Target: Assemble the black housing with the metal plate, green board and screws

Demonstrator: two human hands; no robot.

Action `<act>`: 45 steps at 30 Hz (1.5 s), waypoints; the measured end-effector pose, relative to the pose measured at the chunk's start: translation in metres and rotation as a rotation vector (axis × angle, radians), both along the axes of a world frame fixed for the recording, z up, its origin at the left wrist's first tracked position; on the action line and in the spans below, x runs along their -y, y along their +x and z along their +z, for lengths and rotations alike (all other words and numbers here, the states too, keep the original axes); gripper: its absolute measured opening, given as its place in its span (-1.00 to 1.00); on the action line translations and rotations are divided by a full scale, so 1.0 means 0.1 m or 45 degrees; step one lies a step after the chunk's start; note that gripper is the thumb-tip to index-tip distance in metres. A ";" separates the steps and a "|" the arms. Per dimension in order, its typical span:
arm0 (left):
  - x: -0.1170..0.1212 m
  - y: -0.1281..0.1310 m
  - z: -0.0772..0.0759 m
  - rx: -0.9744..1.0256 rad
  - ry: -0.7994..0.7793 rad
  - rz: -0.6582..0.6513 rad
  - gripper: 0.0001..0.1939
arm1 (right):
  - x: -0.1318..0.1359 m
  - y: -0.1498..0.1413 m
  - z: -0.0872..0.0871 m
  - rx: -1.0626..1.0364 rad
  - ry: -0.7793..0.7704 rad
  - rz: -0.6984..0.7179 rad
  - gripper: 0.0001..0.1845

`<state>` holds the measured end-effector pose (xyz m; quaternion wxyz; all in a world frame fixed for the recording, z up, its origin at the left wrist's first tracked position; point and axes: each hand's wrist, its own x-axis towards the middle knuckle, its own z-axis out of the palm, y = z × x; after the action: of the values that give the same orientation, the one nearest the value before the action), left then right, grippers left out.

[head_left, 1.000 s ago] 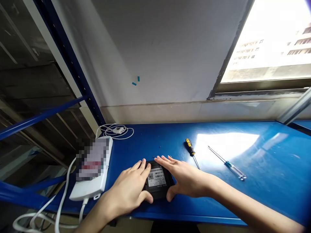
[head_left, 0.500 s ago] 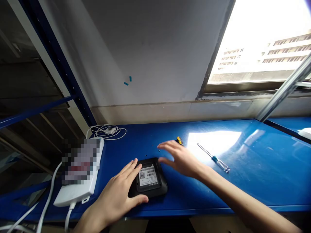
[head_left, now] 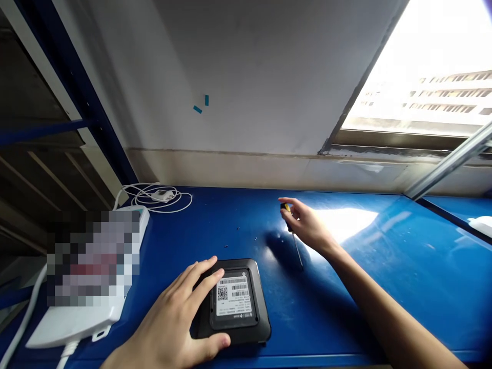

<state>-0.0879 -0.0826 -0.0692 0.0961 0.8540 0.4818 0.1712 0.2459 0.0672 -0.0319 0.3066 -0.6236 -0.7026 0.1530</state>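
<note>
Fingers of your left hand point(head_left: 172, 312) are spread wide and lie over the left side of the black device point(head_left: 259, 302), gripping nothing closed. It rests on the blue table point(head_left: 326, 318), its label point(head_left: 233, 297) facing up. Your right hand point(head_left: 309, 225) has its fingers closed around the handle of the screwdriver point(head_left: 285, 207), which tilts with its shaft down; you can't tell whether the tip touches. At least 3 tiny dark bits point(head_left: 238, 228) lie beyond the device, and a white cable point(head_left: 186, 205) is coiled near the wall point(head_left: 246, 171).
</note>
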 end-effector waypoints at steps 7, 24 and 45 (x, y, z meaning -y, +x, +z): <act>0.03 0.03 -0.10 0.043 0.018 0.014 -0.13 | 0.02 0.01 0.04 -0.802 0.347 -0.103 -0.42; 0.06 0.00 -0.07 0.039 0.020 0.006 -0.14 | 0.09 -0.18 -0.06 -0.927 0.217 -0.048 -0.41; -0.10 0.10 0.14 -0.030 -0.070 0.012 -0.22 | 0.28 -0.44 -0.07 -1.273 -0.053 0.097 -0.47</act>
<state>-0.0783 -0.0731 -0.0549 0.1131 0.8507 0.4915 0.1484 0.2016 0.0394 -0.0388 0.5875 -0.4541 -0.4888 0.4579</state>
